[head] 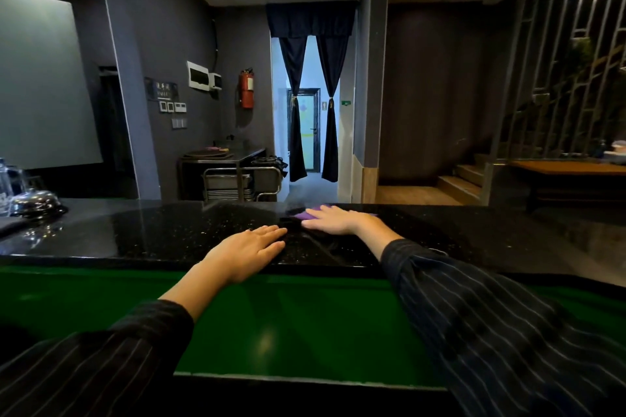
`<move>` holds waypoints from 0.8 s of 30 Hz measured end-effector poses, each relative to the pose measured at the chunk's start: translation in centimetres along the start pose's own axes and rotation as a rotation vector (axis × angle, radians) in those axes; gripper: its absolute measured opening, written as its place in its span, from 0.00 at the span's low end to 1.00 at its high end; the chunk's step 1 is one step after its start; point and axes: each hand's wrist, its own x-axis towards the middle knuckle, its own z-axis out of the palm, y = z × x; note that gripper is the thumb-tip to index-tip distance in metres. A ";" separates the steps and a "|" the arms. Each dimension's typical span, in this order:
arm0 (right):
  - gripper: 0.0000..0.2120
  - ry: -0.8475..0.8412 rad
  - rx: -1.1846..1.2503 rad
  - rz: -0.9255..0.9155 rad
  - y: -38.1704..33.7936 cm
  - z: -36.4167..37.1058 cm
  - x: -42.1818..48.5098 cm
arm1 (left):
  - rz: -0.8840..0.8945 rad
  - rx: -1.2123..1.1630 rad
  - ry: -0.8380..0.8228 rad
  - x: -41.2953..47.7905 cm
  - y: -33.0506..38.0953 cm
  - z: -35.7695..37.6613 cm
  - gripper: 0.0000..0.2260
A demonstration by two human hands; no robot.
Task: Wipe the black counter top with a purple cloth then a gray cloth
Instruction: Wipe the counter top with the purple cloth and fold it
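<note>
Head view, looking down over the black bench (169,230), glossy and speckled. Landmark: the purple cloth (313,213), lying on the bench top close to its far edge, about midway along.

My right hand (333,220) lies flat on the purple cloth, palm down, fingers (318,210) stretched out and slightly spread, pressing rather than gripping. Only slivers of purple show past the fingertips and beyond the wrist; the rest is under my palm.

My left hand (250,244) rests flat on bare bench, nearer me than the cloth and to its left, not touching it. Fingers extended, close together, nothing under them. Wrist hangs over the near edge.

Both sleeves dark with thin pale stripes.

Green panel (271,315) sits below the bench's near edge, nearer me than the cloth.

Far left of the cloth, at the bench's end: a shiny metal dome lid (35,201) with glassware (8,186) just behind it.

Beyond the cloth: a doorway with dark tied curtains (310,95); a red fire extinguisher (247,88) on the wall left of it.
</note>
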 end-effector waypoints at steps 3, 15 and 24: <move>0.35 0.019 0.056 0.116 4.8 -0.5 -0.9 | 0.001 -0.012 0.010 -0.2 0.1 0.3 0.22; 0.35 0.094 0.061 0.263 -1.4 0.7 -1.8 | -0.057 -0.059 0.048 0.6 0.0 -0.1 0.22; 0.32 0.087 0.142 0.210 -1.2 1.6 -8.7 | 0.047 -0.018 0.239 -2.9 0.7 -0.7 0.21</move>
